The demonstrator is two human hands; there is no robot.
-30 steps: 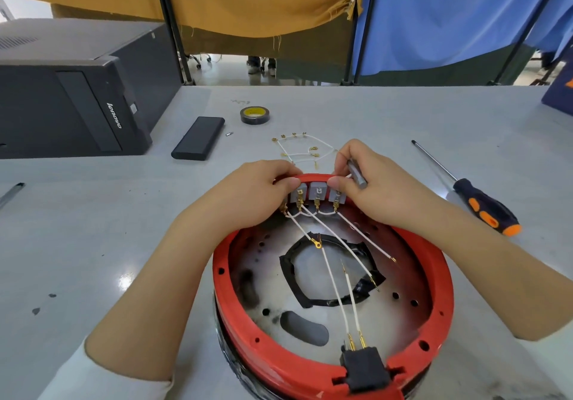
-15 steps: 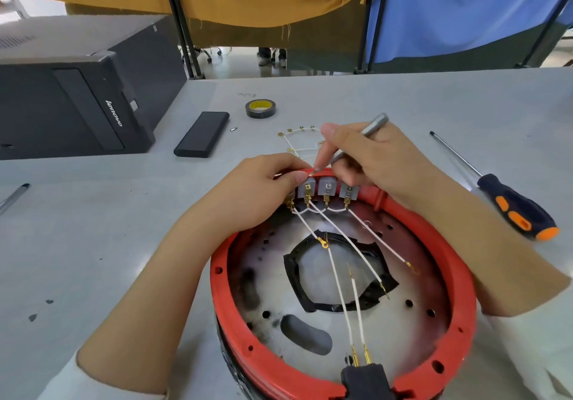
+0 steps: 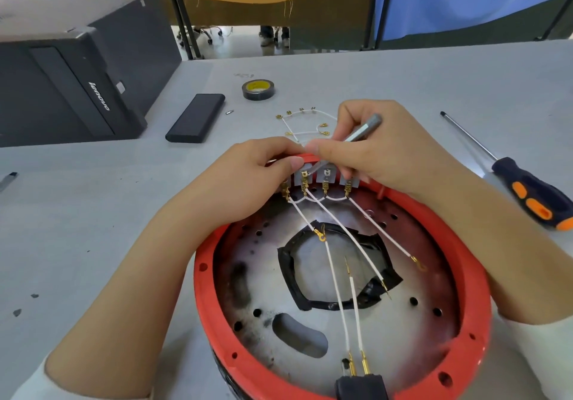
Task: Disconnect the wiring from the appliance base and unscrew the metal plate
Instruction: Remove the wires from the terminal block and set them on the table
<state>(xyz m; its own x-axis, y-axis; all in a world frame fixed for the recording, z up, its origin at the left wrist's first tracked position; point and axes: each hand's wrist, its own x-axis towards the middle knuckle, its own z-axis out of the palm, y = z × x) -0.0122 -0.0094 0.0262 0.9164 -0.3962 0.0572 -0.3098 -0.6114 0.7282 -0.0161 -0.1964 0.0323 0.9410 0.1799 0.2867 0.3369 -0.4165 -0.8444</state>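
Grey worktable [image 3: 403, 83] with yellow and blue cloth hung on black frames behind it. The appliance base [image 3: 477, 275], a round unit with a red rim, sits at the near centre of the table, open side up. Inside it lies the metal plate [image 3: 387, 334], perforated, scorched in places, with a black-taped opening at its middle. White wires [image 3: 342, 229] with gold terminals run from a row of grey terminal tabs [image 3: 326, 177] at the far rim; two more wires lead to a black connector block [image 3: 361, 387] at the near rim. The left hand [image 3: 245, 182] grips the far rim, fingers curled over it beside the leftmost tab. The right hand [image 3: 381, 154] pinches a small silver screwdriver [image 3: 361, 131], whose tip meets the tab row at the second tab from the left; the exact contact point is hidden by the fingers. A loose wire harness [image 3: 305, 123] lies on the table just beyond the hands. To the right, well apart, lies a black and orange screwdriver [image 3: 527, 185]. At far left stands a black Lenovo computer case [image 3: 77, 67], with a black rectangular case [image 3: 197, 118] near it, a small screw [image 3: 228, 112] beside that, and a roll of black tape [image 3: 258, 89] further back.
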